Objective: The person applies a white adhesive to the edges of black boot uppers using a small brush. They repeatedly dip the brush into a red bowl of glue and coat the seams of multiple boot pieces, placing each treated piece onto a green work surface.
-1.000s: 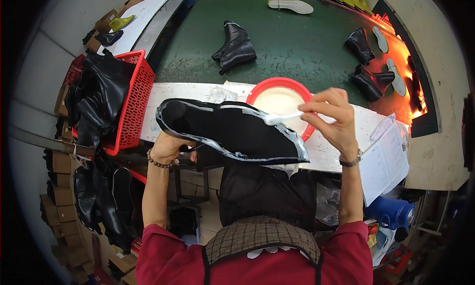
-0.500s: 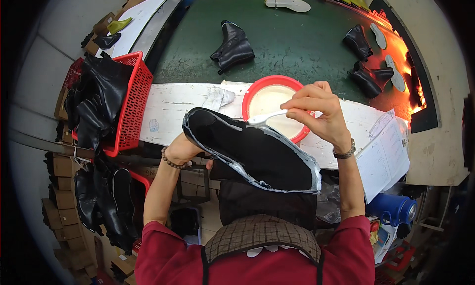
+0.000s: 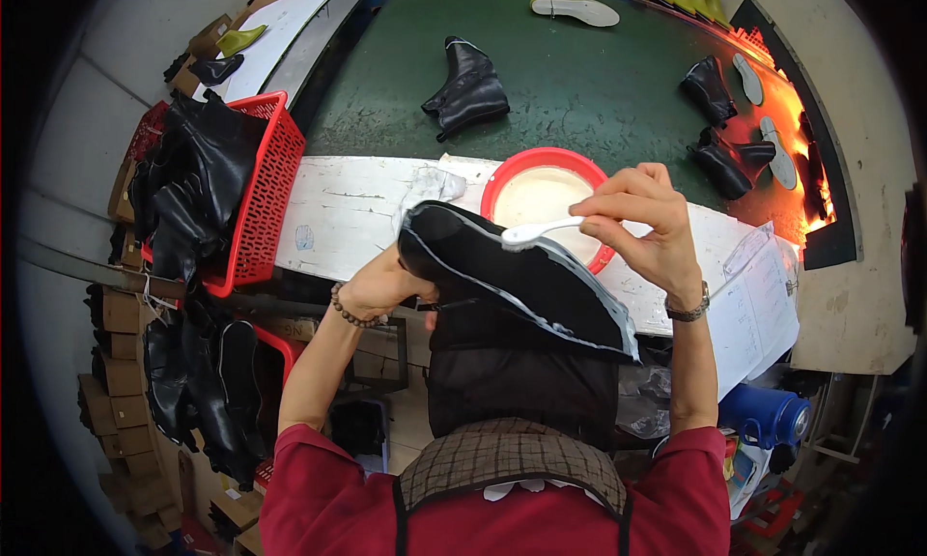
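Observation:
My left hand is closed around a black boot, turned so that its black underside faces up. A pale whitish coating runs along the rim of that underside. Between the fingertips of my right hand is a white toothbrush, its head against the far edge of the boot's underside. Just beyond the boot stands a red basin of creamy white liquid, partly covered by my right hand and the brush. The boot's shaft is mostly hidden below its underside.
A red basket heaped with black boots stands at the left. On the green conveyor belt sit a black boot, a pale sole and, by a glowing orange heater opening, more boots and soles. Papers and a blue jug are at right.
My left hand has moved right and tilted the boot, so its underside looks narrower. My right hand and the toothbrush have shifted slightly right, with the bristles still at the far edge.

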Demonstrator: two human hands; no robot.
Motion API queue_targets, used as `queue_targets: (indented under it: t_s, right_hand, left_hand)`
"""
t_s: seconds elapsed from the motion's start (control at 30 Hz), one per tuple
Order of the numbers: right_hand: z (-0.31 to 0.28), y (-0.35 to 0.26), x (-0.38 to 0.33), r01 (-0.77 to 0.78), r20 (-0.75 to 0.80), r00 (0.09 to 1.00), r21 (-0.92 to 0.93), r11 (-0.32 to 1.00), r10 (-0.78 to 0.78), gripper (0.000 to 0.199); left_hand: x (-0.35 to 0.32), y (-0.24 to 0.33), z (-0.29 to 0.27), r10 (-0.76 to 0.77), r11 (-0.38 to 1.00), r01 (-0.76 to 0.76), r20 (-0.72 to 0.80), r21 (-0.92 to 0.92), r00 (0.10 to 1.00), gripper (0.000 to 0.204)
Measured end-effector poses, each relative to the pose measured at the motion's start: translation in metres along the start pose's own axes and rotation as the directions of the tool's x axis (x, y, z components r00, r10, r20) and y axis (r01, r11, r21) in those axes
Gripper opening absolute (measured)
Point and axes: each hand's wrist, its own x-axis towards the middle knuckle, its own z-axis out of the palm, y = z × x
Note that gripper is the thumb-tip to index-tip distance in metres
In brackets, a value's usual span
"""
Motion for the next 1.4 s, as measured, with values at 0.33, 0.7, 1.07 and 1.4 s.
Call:
queue_targets:
  t_s: [0.33, 0.7, 1.07, 1.4]
  right_hand:
    - [0.013, -0.003, 0.035, 0.099, 0.018, 0.995, -0.049, 0.994, -0.098, 0.015]
    - [0.019, 0.027, -0.003, -0.034, -0.024, 0.999, 0.054, 0.998, 0.035, 0.017]
    - [0.01, -0.025, 0.05, 0.318, -0.008, 0.943, -0.265, 0.91, -0.332, 0.019]
    - [0.004, -0.014, 0.027, 0.193, 0.037, 0.981, -0.261, 0.946, -0.19, 0.016]
  left_hand:
    - [0.004, 0.006, 0.023, -0.119, 0.988, 0.11, 0.074, 0.11, 0.99, 0.042]
    - [-0.012, 0.005, -0.001, 0.0, 0.992, 0.004, 0.033, -0.123, 0.999, 0.052]
    - [-0.011, 0.011, 0.011, -0.143, 0.986, 0.132, 0.114, 0.098, 0.983, 0.055]
    - [-0.016, 0.01, 0.001, -0.092, 0.994, 0.085, 0.097, 0.073, 0.991, 0.061]
